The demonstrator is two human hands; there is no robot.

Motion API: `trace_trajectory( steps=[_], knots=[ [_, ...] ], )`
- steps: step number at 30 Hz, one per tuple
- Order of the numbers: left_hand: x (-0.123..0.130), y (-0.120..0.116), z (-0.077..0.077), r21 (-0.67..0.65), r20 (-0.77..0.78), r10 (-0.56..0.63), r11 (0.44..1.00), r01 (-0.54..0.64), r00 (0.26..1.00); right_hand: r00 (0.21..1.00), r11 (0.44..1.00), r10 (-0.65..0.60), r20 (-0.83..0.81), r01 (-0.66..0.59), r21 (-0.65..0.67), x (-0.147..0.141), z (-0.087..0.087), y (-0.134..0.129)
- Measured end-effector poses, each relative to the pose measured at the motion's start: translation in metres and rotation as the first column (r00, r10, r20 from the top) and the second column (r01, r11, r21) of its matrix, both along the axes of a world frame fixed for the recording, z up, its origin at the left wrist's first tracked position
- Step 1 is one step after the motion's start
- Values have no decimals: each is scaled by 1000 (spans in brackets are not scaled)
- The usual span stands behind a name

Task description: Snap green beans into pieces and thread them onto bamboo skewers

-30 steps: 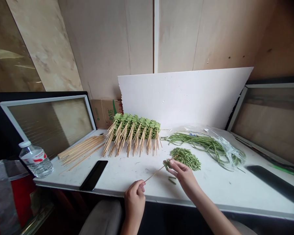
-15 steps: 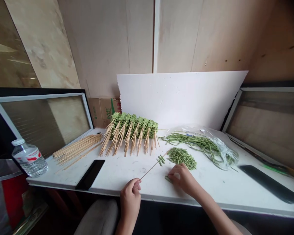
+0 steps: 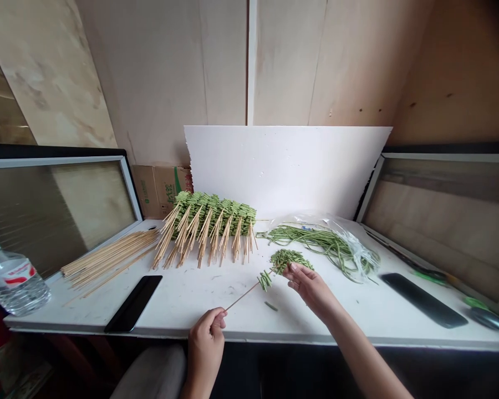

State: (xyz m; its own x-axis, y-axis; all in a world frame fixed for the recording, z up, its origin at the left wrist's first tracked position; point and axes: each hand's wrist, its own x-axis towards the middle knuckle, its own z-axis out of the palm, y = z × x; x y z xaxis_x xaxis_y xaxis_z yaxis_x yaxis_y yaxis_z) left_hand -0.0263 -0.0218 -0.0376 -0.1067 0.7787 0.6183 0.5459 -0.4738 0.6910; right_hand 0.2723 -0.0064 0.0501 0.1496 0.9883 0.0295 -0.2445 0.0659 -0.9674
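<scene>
My left hand grips the lower end of a bamboo skewer at the table's front edge. Several short green bean pieces are threaded near the skewer's far end. My right hand is closed in a pinch close to the skewer's tip, in front of a pile of cut bean pieces; whatever it pinches is too small to make out. One loose bean piece lies on the table below the threaded ones.
Finished bean skewers are stacked at the back, left of a bag of long beans. Bare skewers, a phone and a water bottle are on the left. A dark flat object and a mouse lie right.
My right hand has risen from the table beside a loose bean piece to the skewer's tip. That loose piece now shows uncovered. The whole view has shifted, with most things further left.
</scene>
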Motion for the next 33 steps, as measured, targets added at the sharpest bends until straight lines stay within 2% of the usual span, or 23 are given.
trace_trajectory(
  steps=[7,24,33],
  knots=[
    [1,1,0,19,-42,-18,1000,19,999,1000,1000,-10,-13,11,5,-1,-1,2],
    [4,3,-4,3,-49,12,1000,-12,999,988,993,-66,136,51,109,-1,-8,3],
    [4,2,0,9,-55,11,1000,-11,998,983,989,-87,161,65,133,-3,-3,-1]
  ],
)
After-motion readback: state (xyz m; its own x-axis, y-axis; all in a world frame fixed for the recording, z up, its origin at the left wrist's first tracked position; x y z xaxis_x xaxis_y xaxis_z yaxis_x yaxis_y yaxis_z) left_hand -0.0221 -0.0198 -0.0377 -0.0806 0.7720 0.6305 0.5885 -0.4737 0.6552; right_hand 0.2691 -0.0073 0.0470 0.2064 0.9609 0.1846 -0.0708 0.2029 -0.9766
